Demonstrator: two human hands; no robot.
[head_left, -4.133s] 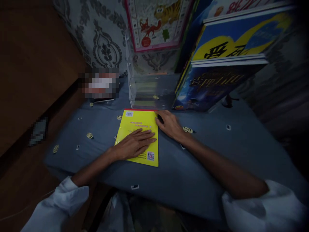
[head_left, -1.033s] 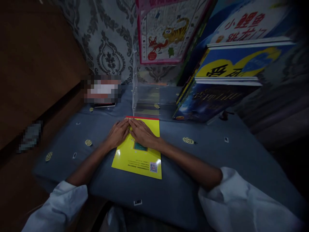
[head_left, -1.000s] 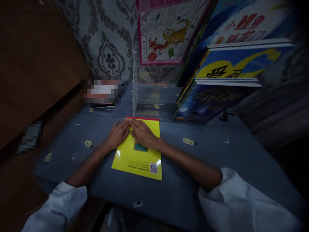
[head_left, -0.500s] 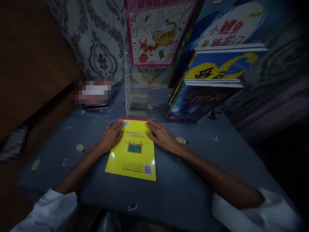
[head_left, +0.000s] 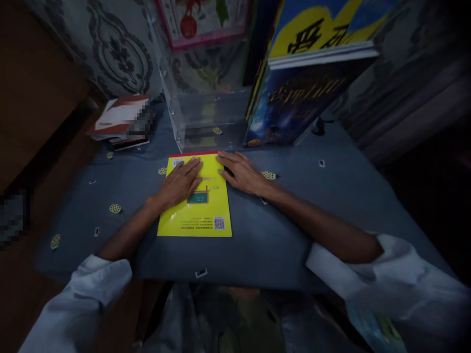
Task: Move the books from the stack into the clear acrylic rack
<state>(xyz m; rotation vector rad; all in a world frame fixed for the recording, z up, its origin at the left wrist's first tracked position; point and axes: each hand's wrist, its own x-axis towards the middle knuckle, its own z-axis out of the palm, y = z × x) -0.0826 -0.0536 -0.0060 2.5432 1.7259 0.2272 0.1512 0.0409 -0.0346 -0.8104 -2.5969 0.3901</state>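
Note:
A yellow booklet [head_left: 198, 218] with a red edge, a small chalkboard picture and a QR code lies flat on the blue-grey tablecloth. Its print appears upside down to me. Resting on the booklet's upper left part is my left hand [head_left: 181, 185], palm down with fingers stretched out, covering some of the print. My right hand [head_left: 241, 172] lies over the upper right edge, fingers extended onto the cover and palm mostly on the cloth beside it. Neither hand grips anything.
Behind the booklet stands a clear acrylic rack [head_left: 174, 122]. A dark blue book [head_left: 294, 98] and a blue-and-yellow book [head_left: 312, 24] lean in its right side. A pink-framed picture book [head_left: 206, 29] sits higher up. Stacked books [head_left: 121, 120] lie at the back left.
My left hand has slid rightward from the booklet's left edge onto its cover. The right hand stays near the top right corner. My view has tilted downward.

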